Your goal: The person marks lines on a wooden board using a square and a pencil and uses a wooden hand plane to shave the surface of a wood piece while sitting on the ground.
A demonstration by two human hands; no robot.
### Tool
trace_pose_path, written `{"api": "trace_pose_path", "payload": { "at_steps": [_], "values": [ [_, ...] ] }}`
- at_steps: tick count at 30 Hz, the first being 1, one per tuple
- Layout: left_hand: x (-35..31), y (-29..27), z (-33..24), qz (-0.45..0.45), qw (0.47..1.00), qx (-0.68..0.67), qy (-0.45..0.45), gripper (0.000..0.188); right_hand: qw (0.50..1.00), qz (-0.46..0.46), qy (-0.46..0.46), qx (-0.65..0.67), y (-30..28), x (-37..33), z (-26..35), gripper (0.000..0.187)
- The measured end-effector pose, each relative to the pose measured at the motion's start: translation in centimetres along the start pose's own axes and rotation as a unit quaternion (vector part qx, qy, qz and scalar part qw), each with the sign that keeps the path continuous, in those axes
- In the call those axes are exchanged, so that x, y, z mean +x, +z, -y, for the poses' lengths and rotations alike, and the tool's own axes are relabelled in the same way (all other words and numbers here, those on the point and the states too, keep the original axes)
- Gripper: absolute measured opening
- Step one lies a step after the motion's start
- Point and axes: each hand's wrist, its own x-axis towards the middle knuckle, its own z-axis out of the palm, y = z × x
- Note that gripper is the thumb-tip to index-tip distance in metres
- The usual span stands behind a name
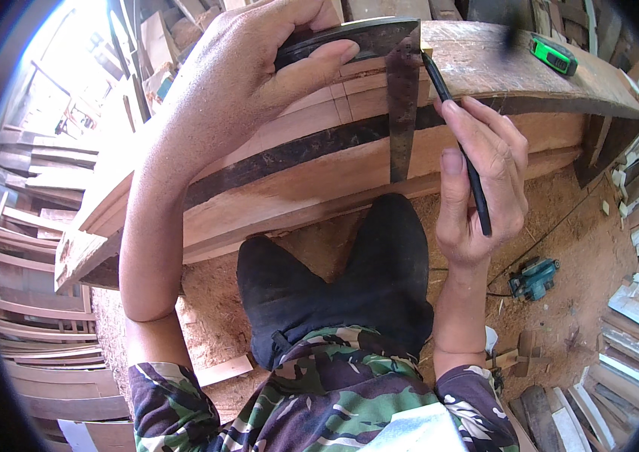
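Note:
My left hand (259, 68) presses the dark handle of a metal try square (402, 105) flat on top of a long curved wooden beam (319, 173). The square's blade hangs down the beam's near face, across a dark stripe. My right hand (481, 181) holds a black pencil (455, 128) with its tip against the right edge of the blade, near the beam's top edge.
A green tape measure (553, 54) lies on the beam at the far right. A teal power tool (534, 277) with a cord sits on the sawdust floor to my right. Stacks of planks and offcuts line both sides. My dark-trousered knees are under the beam.

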Motion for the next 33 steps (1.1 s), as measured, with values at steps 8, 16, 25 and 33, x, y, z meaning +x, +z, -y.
{"api": "trace_pose_path", "payload": {
  "at_steps": [8, 16, 25, 33],
  "values": [
    [0.1, 0.0, -0.2, 0.001, 1.0, 0.012, 0.011, 0.028, 0.999, 0.029, 0.033, -0.027, -1.1, -1.6, 1.0, 0.027],
    [0.4, -0.3, 1.5, 0.069, 0.996, -0.053, -0.024, 0.037, 0.999, 0.038, -0.005, -0.02, -1.8, 2.3, 0.6, 0.021],
    [-0.8, 1.4, 3.0, -0.079, 0.989, -0.033, 0.121, 0.027, 0.991, -0.044, 0.007, 0.125, 0.1, 5.9, 0.5, 0.017],
    [-7.7, -4.4, 4.5, -0.038, 0.998, -0.01, 0.045, 0.024, 0.98, 0.188, 0.016, 0.055, 1.1, 7.5, -2.7, 0.069]
  ]
}}
